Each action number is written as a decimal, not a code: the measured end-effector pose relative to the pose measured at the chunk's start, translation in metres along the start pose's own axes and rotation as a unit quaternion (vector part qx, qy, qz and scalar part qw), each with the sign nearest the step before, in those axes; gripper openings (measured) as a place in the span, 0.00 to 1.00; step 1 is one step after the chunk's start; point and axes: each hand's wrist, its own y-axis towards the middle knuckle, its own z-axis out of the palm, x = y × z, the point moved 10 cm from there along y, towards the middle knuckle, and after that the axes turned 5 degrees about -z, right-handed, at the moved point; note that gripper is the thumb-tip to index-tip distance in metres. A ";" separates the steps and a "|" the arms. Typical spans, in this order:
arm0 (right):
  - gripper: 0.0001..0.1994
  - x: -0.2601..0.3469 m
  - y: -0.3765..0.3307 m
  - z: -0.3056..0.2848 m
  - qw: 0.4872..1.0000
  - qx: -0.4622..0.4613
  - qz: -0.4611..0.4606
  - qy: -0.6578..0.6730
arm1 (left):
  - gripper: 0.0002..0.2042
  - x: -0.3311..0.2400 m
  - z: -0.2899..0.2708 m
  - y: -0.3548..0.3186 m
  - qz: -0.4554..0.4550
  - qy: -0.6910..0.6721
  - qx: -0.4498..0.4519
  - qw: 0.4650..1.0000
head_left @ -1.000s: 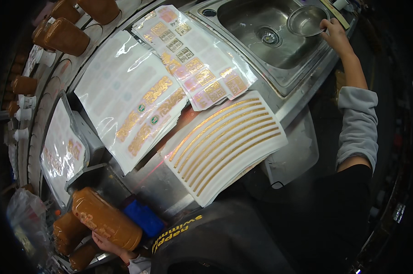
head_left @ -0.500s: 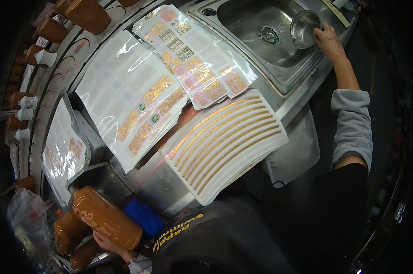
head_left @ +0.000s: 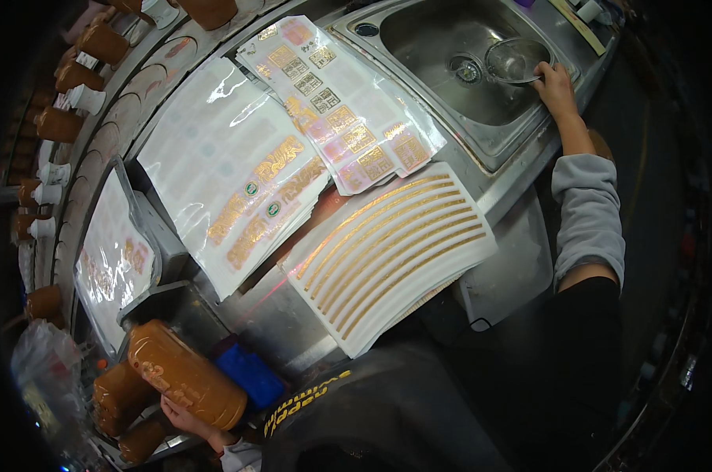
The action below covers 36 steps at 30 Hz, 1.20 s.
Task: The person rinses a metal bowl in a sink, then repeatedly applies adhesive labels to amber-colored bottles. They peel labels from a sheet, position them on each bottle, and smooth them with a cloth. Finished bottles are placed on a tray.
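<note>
At the sink (head_left: 419, 94) in the upper right, my right hand (head_left: 557, 88) grips the rim of a shiny steel bowl (head_left: 507, 64). The bowl is low inside the basin, right of the drain. At the lower left my left hand (head_left: 184, 417) is closed against the underside of a brown glazed jar (head_left: 184, 376) with raised decoration. This jar lies tilted on its side; part of the hand is hidden behind it. Two more brown jars (head_left: 121, 397) are beside it. Next to the held jar is a blue cloth-like item (head_left: 250, 374).
Between my hands lie sheets of gold-patterned decals (head_left: 234, 173), more decal sheets (head_left: 348, 110) and a stack with curved gold stripes (head_left: 395, 252). A conveyor (head_left: 108, 130) carrying brown jars and white pieces runs along the left. A translucent bin (head_left: 509, 263) stands below the sink edge.
My right hand has moved slightly left and down with the steel bowl, which now sits lower in the sink and is tipped differently. My left hand and its jar have hardly moved.
</note>
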 end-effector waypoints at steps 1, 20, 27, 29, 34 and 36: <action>0.11 -0.004 -0.001 -0.001 1.000 -0.012 0.018 0.020 | 0.16 0.001 0.001 -0.001 -0.004 -0.006 0.002 1.000; 0.12 0.029 0.007 -0.046 0.986 -0.161 -0.009 0.040 | 0.17 -0.023 0.023 -0.016 0.023 0.005 0.026 0.999; 0.11 0.051 0.019 -0.055 0.979 -0.188 -0.025 0.073 | 0.16 -0.034 0.029 -0.024 0.031 0.003 0.016 0.999; 0.11 0.066 0.028 -0.061 0.973 -0.205 -0.044 0.092 | 0.16 -0.035 0.030 -0.025 0.034 0.010 0.016 0.999; 0.11 0.114 0.055 -0.073 0.966 -0.196 -0.049 0.160 | 0.16 -0.034 0.025 -0.021 0.061 0.024 0.013 0.998; 0.10 0.140 0.070 -0.075 0.967 -0.178 -0.051 0.177 | 0.16 -0.033 0.022 -0.021 0.070 0.038 0.002 0.997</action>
